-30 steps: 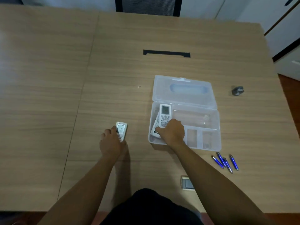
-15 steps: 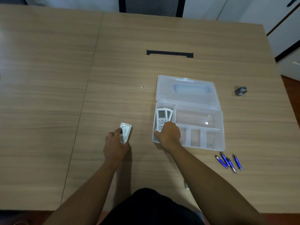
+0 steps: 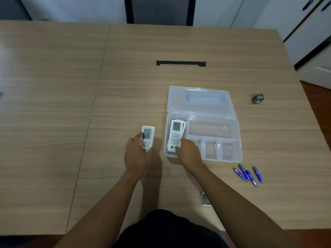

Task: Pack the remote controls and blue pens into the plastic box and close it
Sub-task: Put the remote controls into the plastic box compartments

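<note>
The clear plastic box (image 3: pixel 234 138) lies open on the table, its lid (image 3: pixel 200 101) folded back. In its left compartment a white remote (image 3: pixel 175 134) lies on top of another one. My right hand (image 3: pixel 188 152) rests on the near end of that top remote. My left hand (image 3: pixel 138 154) grips a second white remote (image 3: pixel 147 137) just left of the box, screen up. Several blue pens (image 3: pixel 248 174) lie on the table in front of the box's right end. Another remote (image 3: pixel 205 198) peeks out from under my right forearm.
A small dark grey object (image 3: pixel 257 98) sits to the right of the lid. A black cable slot (image 3: pixel 180 63) is set in the table beyond the box. A chair back (image 3: pixel 159 10) stands at the far edge, cabinets to the right.
My right hand has laid the remote flat in the left compartment and slid back to its near end. My left hand has carried its remote closer to the box.
</note>
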